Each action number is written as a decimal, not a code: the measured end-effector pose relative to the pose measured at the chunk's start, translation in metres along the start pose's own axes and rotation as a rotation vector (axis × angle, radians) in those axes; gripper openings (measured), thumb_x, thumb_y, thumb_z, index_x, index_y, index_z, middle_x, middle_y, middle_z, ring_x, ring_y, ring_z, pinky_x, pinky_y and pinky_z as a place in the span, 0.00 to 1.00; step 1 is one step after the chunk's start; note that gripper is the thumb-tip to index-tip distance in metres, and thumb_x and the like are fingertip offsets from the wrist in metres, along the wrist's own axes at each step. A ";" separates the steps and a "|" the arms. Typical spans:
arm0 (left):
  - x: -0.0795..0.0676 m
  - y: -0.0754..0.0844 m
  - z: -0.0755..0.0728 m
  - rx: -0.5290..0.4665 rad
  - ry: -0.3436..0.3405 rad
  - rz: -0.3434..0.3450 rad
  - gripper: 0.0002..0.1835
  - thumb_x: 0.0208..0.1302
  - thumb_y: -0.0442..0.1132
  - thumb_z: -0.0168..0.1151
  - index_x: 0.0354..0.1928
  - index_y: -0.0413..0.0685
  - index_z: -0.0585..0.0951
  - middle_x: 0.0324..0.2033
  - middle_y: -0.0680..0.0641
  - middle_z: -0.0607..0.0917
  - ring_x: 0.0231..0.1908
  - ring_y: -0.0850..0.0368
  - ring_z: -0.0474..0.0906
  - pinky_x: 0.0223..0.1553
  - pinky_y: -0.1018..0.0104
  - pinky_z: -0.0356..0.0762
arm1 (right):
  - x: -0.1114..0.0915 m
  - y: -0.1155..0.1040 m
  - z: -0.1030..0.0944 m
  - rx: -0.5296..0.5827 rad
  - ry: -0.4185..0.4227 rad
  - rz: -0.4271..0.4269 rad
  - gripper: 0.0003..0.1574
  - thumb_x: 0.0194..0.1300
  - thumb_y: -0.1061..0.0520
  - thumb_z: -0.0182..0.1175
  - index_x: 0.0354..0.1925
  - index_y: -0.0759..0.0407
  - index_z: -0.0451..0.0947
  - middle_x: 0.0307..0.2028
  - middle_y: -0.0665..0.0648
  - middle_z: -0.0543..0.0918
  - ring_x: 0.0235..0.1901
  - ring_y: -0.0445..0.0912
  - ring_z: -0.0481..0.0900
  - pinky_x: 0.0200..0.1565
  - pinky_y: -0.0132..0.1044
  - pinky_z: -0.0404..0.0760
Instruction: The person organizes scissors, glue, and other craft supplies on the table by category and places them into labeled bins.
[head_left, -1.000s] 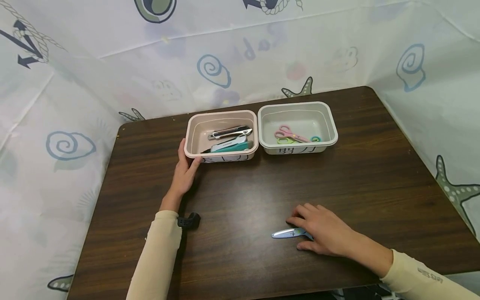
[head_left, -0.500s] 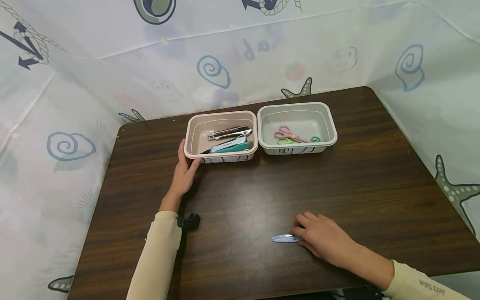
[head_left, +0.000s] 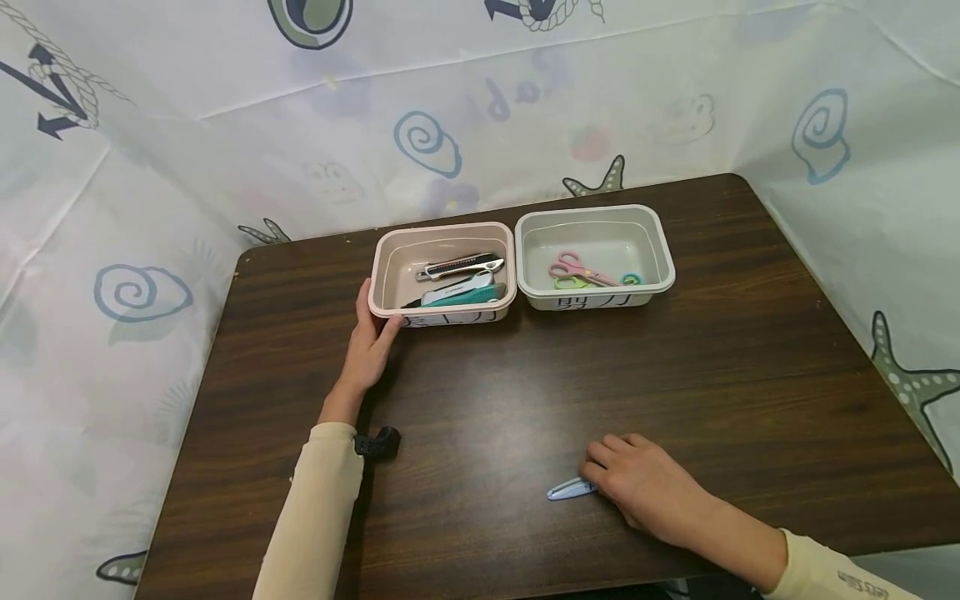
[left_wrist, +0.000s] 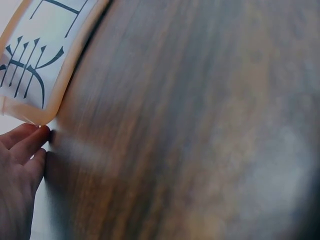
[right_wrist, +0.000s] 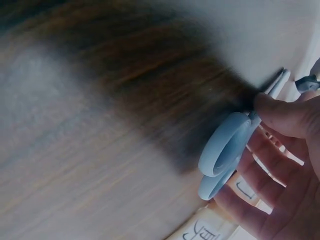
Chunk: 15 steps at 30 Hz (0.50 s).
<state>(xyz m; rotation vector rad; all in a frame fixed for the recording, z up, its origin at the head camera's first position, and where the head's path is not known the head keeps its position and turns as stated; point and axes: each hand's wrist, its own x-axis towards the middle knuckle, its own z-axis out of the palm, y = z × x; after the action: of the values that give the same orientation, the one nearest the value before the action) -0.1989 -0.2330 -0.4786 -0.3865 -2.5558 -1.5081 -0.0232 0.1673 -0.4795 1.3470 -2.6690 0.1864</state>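
My right hand (head_left: 648, 492) pinches light blue scissors (head_left: 570, 489), just above the near part of the table. In the right wrist view, the scissors' finger loops (right_wrist: 210, 150) stick out past the thumb, their blades pointing away. My left hand (head_left: 366, 350) touches the near left corner of a pink bin (head_left: 393, 267), its fingers along the side and its thumb at the front. Inside that bin lie a silver and black utility knife (head_left: 461, 265), a white cutter (head_left: 457, 287) and a teal cutter (head_left: 472, 295). The left wrist view shows fingertips against the bin's corner.
Beside the pink bin stands a grey bin (head_left: 630, 242) holding pink scissors (head_left: 576, 268) and green-handled ones (head_left: 572, 282). Both bins carry handwritten labels on their fronts. The brown table (head_left: 480, 400) is bordered at the back and sides by a printed curtain (head_left: 300, 125).
My right fingers have closed on the blue scissors, whose tips have tilted and shifted slightly toward me. The left hand and both bins have stayed in place.
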 end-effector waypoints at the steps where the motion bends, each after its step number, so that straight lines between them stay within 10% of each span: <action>1: 0.000 0.000 0.000 -0.002 -0.001 -0.001 0.43 0.71 0.33 0.56 0.77 0.44 0.41 0.71 0.32 0.59 0.67 0.35 0.61 0.64 0.43 0.57 | 0.000 0.000 0.000 0.000 0.003 -0.005 0.10 0.58 0.62 0.67 0.36 0.49 0.78 0.32 0.47 0.73 0.33 0.44 0.71 0.34 0.40 0.74; 15: 0.000 -0.001 -0.001 -0.004 -0.006 0.006 0.43 0.71 0.33 0.56 0.77 0.43 0.40 0.71 0.32 0.58 0.68 0.35 0.60 0.64 0.42 0.56 | 0.013 0.021 -0.023 -0.060 0.022 -0.002 0.15 0.52 0.64 0.70 0.39 0.52 0.80 0.34 0.49 0.79 0.37 0.47 0.76 0.40 0.43 0.77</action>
<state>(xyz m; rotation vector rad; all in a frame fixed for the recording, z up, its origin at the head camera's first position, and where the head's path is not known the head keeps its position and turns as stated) -0.1992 -0.2342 -0.4786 -0.3990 -2.5541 -1.5124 -0.0455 0.1737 -0.4554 1.3223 -2.6324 0.1192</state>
